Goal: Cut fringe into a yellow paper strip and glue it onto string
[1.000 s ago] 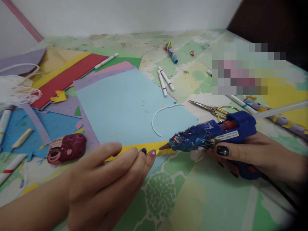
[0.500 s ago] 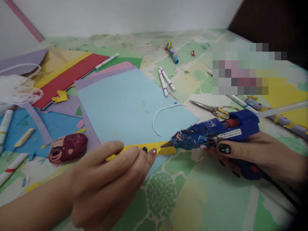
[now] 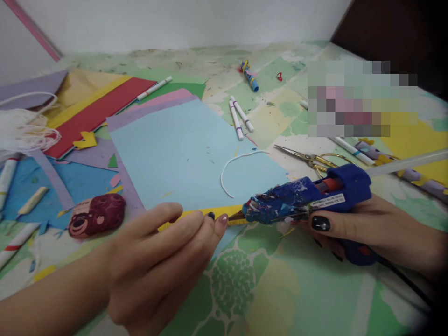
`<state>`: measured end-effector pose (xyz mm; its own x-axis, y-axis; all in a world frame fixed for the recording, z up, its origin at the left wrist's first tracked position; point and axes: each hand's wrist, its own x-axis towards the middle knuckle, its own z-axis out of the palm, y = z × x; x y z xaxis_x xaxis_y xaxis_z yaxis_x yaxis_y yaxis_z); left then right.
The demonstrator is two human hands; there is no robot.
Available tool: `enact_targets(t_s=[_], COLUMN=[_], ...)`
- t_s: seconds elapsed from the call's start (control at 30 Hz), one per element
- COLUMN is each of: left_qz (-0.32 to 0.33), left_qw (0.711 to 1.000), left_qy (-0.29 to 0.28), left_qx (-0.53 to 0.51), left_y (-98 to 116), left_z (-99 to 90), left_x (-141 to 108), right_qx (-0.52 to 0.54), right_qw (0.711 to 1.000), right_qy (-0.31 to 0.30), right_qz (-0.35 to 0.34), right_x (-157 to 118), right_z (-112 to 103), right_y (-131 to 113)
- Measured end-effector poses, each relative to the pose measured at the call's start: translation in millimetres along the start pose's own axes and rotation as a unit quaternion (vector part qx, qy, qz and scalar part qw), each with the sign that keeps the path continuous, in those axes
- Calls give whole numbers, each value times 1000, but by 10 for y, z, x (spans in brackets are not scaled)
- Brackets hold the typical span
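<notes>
My right hand (image 3: 381,228) grips a blue hot glue gun (image 3: 282,200) whose front is crusted with bits of paper and glue. Its nozzle points left and meets the fingertips of my left hand (image 3: 164,261). Those fingers are pinched on a small piece of yellow paper, now almost wholly hidden by the fingertips and the nozzle. Below them a yellow fringed paper strip (image 3: 229,211) lies across the near edge of a light blue sheet (image 3: 175,154). A white string (image 3: 224,170) curves on that sheet.
Gold-handled scissors (image 3: 310,159) lie just behind the glue gun. Two white markers (image 3: 236,119) rest beyond the sheet. To the left are a dark red bear-print case (image 3: 98,215), white yarn (image 3: 26,130) and a red sheet (image 3: 101,116). A black cord (image 3: 408,280) trails from the gun.
The glue gun has shifted slightly left and its nozzle now reaches the left fingertips. My left hand keeps its pinch and has hardly moved.
</notes>
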<state>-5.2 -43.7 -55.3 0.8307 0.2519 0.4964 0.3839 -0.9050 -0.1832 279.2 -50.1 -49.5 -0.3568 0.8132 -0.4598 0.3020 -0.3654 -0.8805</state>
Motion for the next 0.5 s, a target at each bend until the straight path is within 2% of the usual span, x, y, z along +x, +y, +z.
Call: enact_targets(t_s=[0.33, 0.5], left_qz=[-33, -27], left_qw=[999, 999], left_qy=[-25, -14], left_qx=[1, 10], left_y=[34, 37], left_z=[-29, -5], left_x=[-25, -17], right_qx=[21, 37], right_qw=[999, 998], right_qy=[-29, -36], right_qz=[-33, -32], right_x=[21, 30], right_z=[29, 40], right_y=[-62, -69])
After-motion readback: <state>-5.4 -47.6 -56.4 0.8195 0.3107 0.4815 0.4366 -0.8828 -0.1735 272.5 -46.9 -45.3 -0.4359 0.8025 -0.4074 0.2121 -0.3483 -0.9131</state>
